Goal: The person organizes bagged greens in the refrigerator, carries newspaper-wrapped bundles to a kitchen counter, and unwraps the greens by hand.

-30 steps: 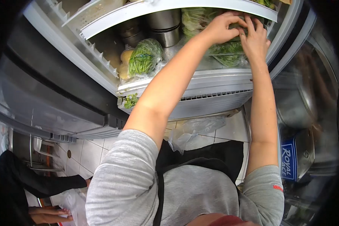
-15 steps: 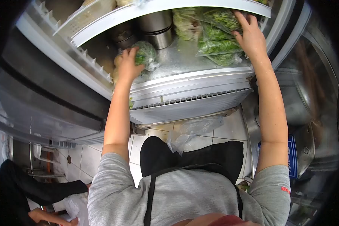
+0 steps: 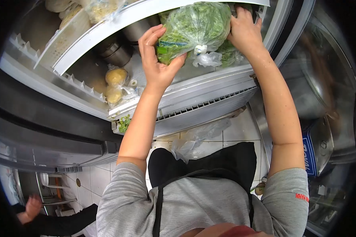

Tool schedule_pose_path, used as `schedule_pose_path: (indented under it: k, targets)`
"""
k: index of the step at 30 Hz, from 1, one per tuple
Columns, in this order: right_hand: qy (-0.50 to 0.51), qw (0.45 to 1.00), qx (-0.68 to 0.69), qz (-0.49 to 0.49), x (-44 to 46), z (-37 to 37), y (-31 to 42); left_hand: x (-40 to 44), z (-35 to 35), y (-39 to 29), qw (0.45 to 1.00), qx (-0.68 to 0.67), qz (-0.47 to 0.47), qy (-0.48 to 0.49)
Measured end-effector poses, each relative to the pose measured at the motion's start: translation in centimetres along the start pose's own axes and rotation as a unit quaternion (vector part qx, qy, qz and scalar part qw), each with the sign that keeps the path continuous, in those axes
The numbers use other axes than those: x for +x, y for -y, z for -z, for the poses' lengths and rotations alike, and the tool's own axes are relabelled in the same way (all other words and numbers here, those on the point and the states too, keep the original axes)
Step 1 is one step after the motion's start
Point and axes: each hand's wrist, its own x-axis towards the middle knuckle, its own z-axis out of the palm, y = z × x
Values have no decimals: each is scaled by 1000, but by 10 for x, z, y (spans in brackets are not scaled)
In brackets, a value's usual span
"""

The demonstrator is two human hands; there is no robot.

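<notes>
Left fingers (image 3: pixel 148 38): gripped a knotted bag of leafy greens (image 3: pixel 209 27)
Right fingers (image 3: pixel 244 15): were beside it; hold was unclear

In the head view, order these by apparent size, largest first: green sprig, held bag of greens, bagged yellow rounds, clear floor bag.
1. Held bag of greens
2. Clear floor bag
3. Bagged yellow rounds
4. Green sprig

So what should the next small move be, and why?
Probably ease the knotted bag of greens down by the other bagged greens: the left hand cups its side, and the right hand is just beside it, near those others.
</notes>
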Motion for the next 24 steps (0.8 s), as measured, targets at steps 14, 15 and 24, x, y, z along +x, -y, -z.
schedule_pose_path:
  k: [14, 15, 24]
  targets:
    - [30, 998, 47, -32, -8, -28, -30, 62, -71, 82, 982, 32, 150, 111]
    - [35, 998, 49, -29, -9, -30, -30, 64, -70, 82, 972, 59, 168, 152]
    - [-46, 936, 348, 33, -22, -73, -55, 69, -106, 76, 947, 190, 251, 60]
